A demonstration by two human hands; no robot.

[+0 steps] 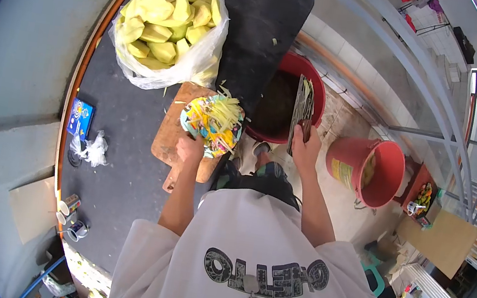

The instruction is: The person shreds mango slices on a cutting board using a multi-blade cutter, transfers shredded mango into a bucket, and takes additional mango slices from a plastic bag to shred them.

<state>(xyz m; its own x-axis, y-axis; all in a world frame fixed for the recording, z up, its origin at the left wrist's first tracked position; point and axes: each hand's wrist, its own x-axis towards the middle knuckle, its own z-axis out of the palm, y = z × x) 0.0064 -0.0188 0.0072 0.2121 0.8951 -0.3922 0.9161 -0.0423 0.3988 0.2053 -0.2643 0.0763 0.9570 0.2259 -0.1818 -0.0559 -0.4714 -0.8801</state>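
My left hand (191, 149) is closed on the near-left rim of a colourful patterned plate (193, 119). Pale yellow-green shreds (225, 112) are heaped on the plate, which is above a wooden cutting board (167, 138). In my right hand (306, 147) is the handle of a wide-bladed knife (304, 100), its blade pointing away from me over a red bucket's rim. Some shreds cling to the blade. Beyond the board, a clear plastic bag (159, 78) stands full of peeled green mangoes (156, 10).
The dark table (117, 174) carries a blue box (80, 118), a crumpled plastic bag (95, 149) and cups (77, 230) along its left side. One red bucket (319, 93) stands beside the table, another red bucket (385, 177) further right on the floor.
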